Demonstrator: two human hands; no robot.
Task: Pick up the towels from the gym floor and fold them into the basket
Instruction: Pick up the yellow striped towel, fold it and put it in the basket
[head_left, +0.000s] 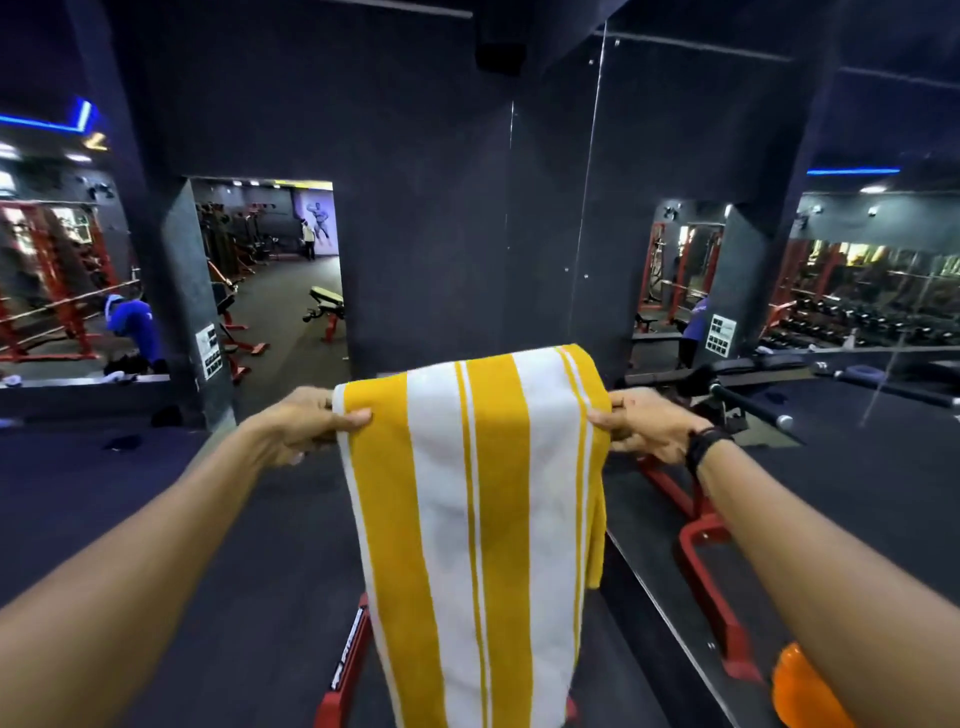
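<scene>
Between your two raised hands hangs the striped towel (483, 499), yellow and white, well above the dark gym floor (156, 519) and in the middle of the view. Your left hand (306, 428) pinches its top left corner, thumb in front and fingers curled behind the cloth; your right hand (649, 423) pinches the top right corner in the same way (a dark band (704, 447) sits on that wrist). Both hands are closed on the towel, neither is loose. The towel seems already doubled once, because a second layer shows behind the right edge, lower down, so I judge that the folding has begun but is not finished: the cloth is long and hangs down past the bottom of the view. Near you, under the towel, stands a red metal frame (345, 670) of some gym machine, and at the near right corner you see an orange object (800, 691); it may be the basket, but too little of it shows to say so. On the far left floor lie small dark things near the pillar (182, 296), and I cannot tell if they are towels. So what is left, as I judge it: more folds on this towel, putting it into the basket, and then any other towels on the floor.
</scene>
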